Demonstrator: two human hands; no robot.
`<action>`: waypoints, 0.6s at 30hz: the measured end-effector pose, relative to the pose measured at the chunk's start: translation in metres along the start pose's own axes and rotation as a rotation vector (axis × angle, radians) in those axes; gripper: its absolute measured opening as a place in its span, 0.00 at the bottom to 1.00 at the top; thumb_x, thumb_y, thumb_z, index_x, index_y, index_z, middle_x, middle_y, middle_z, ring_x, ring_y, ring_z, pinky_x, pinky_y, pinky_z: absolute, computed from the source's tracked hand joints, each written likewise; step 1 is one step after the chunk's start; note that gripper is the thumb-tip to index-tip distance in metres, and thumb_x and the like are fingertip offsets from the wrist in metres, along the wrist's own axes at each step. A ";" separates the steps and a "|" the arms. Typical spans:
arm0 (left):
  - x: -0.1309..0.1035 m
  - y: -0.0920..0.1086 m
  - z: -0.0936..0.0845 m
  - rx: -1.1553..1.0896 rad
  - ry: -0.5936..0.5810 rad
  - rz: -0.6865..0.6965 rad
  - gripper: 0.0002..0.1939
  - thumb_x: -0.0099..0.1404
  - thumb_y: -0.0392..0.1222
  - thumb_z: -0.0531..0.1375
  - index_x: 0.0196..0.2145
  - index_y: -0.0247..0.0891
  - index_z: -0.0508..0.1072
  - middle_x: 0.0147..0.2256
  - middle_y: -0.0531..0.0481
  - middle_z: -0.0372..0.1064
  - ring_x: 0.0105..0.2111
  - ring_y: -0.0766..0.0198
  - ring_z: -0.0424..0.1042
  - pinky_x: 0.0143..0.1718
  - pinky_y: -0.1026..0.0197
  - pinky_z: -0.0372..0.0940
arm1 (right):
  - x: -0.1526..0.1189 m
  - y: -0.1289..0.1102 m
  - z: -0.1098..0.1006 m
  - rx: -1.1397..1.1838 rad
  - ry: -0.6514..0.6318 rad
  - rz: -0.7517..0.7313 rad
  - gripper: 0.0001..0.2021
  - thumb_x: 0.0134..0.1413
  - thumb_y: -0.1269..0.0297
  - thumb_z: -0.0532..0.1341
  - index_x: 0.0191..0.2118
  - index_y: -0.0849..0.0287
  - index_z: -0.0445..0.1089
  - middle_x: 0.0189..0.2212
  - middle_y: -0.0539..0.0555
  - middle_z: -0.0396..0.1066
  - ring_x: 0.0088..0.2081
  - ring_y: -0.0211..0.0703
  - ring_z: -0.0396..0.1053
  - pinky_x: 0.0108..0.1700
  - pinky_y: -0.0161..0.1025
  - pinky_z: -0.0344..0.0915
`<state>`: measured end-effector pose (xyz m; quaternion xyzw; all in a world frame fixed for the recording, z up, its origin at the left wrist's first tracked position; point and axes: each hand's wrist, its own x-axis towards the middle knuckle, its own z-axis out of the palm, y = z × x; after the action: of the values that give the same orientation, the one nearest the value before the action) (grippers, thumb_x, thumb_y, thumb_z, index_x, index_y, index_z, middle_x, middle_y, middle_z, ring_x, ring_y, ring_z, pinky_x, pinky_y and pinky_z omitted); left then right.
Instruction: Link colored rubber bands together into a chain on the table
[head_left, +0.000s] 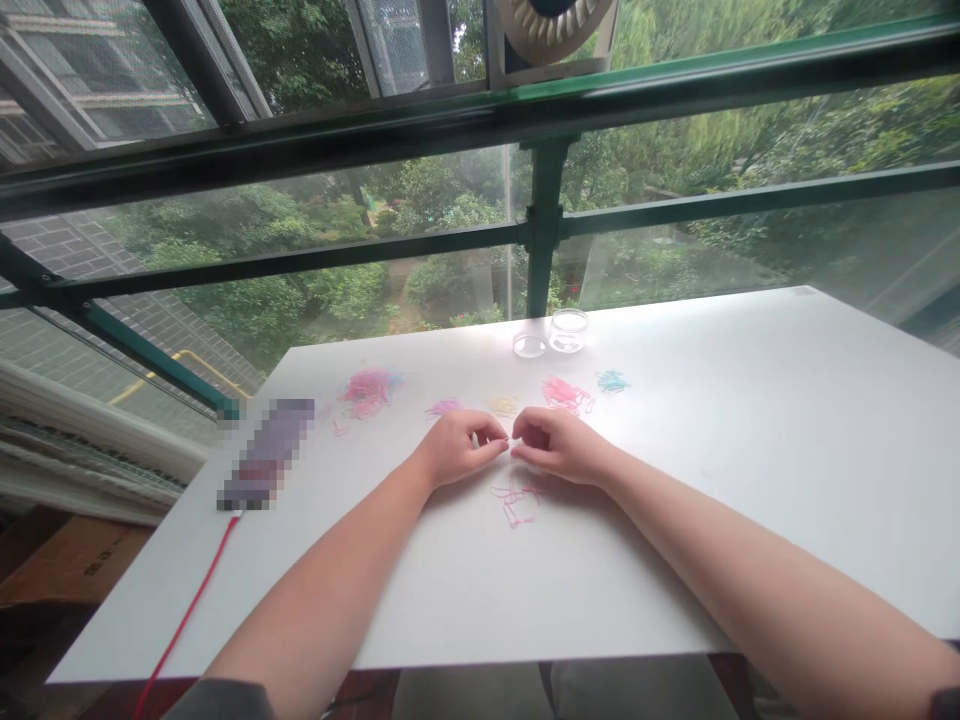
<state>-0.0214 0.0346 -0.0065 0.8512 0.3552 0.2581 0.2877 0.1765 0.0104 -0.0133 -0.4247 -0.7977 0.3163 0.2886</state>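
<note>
My left hand [466, 445] and my right hand [555, 442] meet fingertip to fingertip over the white table [675, 560]. Each is closed in a pinch; whatever lies between the fingertips is too small to name. Just below them lie a few thin pink pieces [514, 505], apart from one another. Beyond the hands are small heaps of thin pieces: purple [443, 407], yellow [504, 405], pink [565, 393] and teal [613, 380]. A larger mixed pile [369, 392], mostly pink with some purple and blue, sits further left.
A clear round container [568, 331] and a shallow clear round piece [529, 345] stand near the table's back edge. At the left lies a blurred dark device [268, 455] with a red cable [187, 610]. Green-framed windows border the back.
</note>
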 end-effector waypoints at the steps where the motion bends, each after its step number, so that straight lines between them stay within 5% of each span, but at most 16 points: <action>1: 0.000 0.000 0.000 -0.003 -0.008 0.000 0.06 0.56 0.39 0.58 0.28 0.35 0.73 0.25 0.51 0.71 0.23 0.71 0.65 0.26 0.68 0.59 | 0.000 -0.001 0.000 -0.005 -0.001 -0.003 0.03 0.47 0.66 0.57 0.31 0.59 0.63 0.19 0.46 0.59 0.22 0.31 0.55 0.25 0.30 0.53; 18: -0.002 0.005 0.002 0.018 -0.038 0.001 0.04 0.53 0.37 0.58 0.26 0.35 0.71 0.24 0.52 0.69 0.24 0.71 0.65 0.25 0.68 0.59 | -0.001 -0.005 0.003 0.022 0.000 -0.055 0.02 0.44 0.73 0.55 0.27 0.60 0.61 0.21 0.47 0.60 0.23 0.31 0.56 0.25 0.29 0.54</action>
<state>-0.0194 0.0300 -0.0049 0.8588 0.3514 0.2387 0.2865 0.1723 0.0066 -0.0113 -0.3991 -0.8057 0.3171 0.3018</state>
